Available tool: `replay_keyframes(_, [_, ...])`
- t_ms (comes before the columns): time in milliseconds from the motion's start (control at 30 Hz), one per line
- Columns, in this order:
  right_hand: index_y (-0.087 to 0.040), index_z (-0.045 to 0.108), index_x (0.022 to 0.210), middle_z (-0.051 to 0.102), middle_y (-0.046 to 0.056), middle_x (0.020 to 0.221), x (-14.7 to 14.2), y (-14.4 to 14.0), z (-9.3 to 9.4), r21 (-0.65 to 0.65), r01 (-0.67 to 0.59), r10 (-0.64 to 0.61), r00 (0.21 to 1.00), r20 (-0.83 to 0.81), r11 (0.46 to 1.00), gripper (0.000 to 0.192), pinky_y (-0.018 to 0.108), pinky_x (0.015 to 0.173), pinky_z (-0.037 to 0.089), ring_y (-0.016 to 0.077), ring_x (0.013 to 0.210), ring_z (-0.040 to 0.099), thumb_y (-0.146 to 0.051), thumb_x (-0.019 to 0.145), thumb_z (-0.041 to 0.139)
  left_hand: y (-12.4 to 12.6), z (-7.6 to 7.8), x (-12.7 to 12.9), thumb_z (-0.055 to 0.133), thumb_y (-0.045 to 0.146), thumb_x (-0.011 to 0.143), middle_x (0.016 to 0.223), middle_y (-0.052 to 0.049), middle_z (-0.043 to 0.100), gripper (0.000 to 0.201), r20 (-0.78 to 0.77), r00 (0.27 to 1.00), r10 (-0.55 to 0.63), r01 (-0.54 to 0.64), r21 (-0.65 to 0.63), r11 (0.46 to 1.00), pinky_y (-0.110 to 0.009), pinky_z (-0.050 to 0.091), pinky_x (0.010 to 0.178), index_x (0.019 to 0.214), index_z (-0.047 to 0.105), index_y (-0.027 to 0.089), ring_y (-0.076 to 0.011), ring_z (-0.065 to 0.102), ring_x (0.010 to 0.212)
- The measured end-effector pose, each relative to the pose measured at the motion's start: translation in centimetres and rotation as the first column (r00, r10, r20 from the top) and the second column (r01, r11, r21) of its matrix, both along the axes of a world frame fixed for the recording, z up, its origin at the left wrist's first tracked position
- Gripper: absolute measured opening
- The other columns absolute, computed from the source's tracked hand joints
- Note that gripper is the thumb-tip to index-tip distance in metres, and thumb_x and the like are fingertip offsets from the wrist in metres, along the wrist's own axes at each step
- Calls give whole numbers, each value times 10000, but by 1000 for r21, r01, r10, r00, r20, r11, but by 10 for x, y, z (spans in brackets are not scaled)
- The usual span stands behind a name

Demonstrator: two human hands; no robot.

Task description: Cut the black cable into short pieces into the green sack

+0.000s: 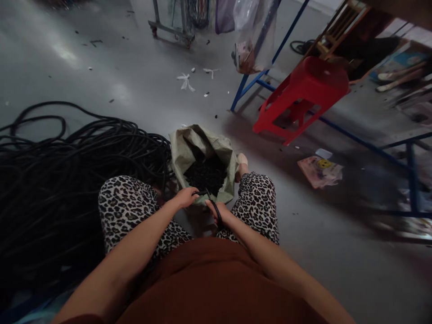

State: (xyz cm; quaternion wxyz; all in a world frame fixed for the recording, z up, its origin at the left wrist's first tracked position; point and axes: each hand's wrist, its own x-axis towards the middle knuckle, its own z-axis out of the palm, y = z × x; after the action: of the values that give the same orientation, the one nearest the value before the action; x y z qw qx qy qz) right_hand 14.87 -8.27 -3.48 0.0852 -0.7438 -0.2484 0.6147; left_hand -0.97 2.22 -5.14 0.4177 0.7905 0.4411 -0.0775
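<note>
My left hand (186,197) is closed on a black rubber cord (201,193) whose end points right. In my right hand (218,211) are black-handled scissors (213,203), their blades up at the cord's end. Both hands are over the near rim of an open woven sack (230,157) standing between my knees. Short black pieces (207,175) fill the part of the sack that shows. To the left, a large heap of long black cord (131,148) lies in loops on the floor, reaching up to the sack.
A red plastic stool (303,96) stands at the upper right by a blue metal frame (258,81). A wheeled rack (173,31) is at the back. White scraps (185,82) and a printed plastic packet (319,170) lie on the grey floor.
</note>
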Motion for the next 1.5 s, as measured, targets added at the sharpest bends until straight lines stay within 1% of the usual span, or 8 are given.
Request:
replay_keyframes(167, [-169, 489, 612, 434, -21, 417, 1, 0, -4, 1, 26, -26, 1000, 6, 1000, 499, 197, 314, 360, 108, 306, 457, -595, 871, 478, 0, 5, 1, 524, 242, 839, 929, -55, 712, 292, 6, 1000, 10, -10, -6, 1000, -260, 457, 733, 1078, 670, 164, -197, 633, 851])
replay_keyframes(233, [-167, 501, 650, 445, -24, 420, 2, 1, -5, -5, 46, -46, 998, -32, 999, 502, 195, 327, 376, 108, 313, 465, -612, 878, 452, 1, 8, 2, 523, 248, 844, 913, -49, 712, 285, 8, 999, 38, -38, 3, 999, -260, 458, 734, 1076, 669, 168, -192, 633, 839])
replay_keyframes(433, [-150, 514, 698, 501, 0, 472, -1, 1, 6, -21, 19, -23, 986, -164, 1000, 501, 198, 354, 373, 115, 352, 489, -586, 917, 402, 4, 6, 2, 518, 236, 853, 999, -58, 709, 272, 60, 992, 112, -114, 38, 993, -268, 468, 802, 1074, 664, 173, -191, 636, 905])
replay_keyframes(667, [-146, 541, 794, 521, 10, 512, -1, 0, 15, 7, -18, 19, 983, -185, 1000, 495, 203, 364, 369, 130, 391, 509, -607, 907, 400, -3, 5, 3, 527, 234, 851, 1011, -54, 713, 269, 76, 996, 47, -49, 18, 999, -272, 474, 823, 1069, 672, 175, -198, 639, 934])
replay_keyframes(833, [-152, 540, 761, 525, 20, 523, -1, 1, 13, -20, -6, 2, 988, -155, 1000, 501, 206, 375, 384, 133, 408, 522, -621, 890, 419, -5, 7, 4, 527, 243, 855, 1111, -72, 695, 314, 35, 999, 8, -9, 27, 1000, -286, 468, 863, 1134, 655, 176, -218, 630, 1008])
replay_keyframes(1067, [-129, 579, 755, 533, 31, 539, 0, 2, 12, 32, -76, 79, 991, -107, 997, 507, 214, 413, 392, 136, 442, 525, -584, 909, 416, -5, 7, 4, 526, 236, 852, 1091, -73, 702, 317, 45, 999, 14, -15, 17, 1000, -284, 470, 869, 1135, 655, 172, -211, 634, 1000])
replay_keyframes(1300, [-129, 589, 784, 526, 19, 544, 0, 0, 11, 24, -50, 53, 991, -125, 998, 521, 221, 422, 398, 136, 452, 521, -605, 900, 412, -5, 8, 4, 517, 237, 850, 1087, -65, 704, 309, 64, 998, -8, 7, 10, 1000, -286, 471, 883, 1116, 665, 179, -211, 633, 1007])
replay_keyframes(1500, [-138, 557, 720, 535, 32, 534, -1, 1, 13, 21, -33, 36, 991, -127, 999, 508, 206, 393, 398, 131, 444, 525, -594, 902, 430, -5, 8, 3, 517, 230, 848, 1167, -65, 683, 338, 54, 998, -21, 21, 2, 1000, -284, 454, 940, 1150, 661, 181, -213, 614, 1081])
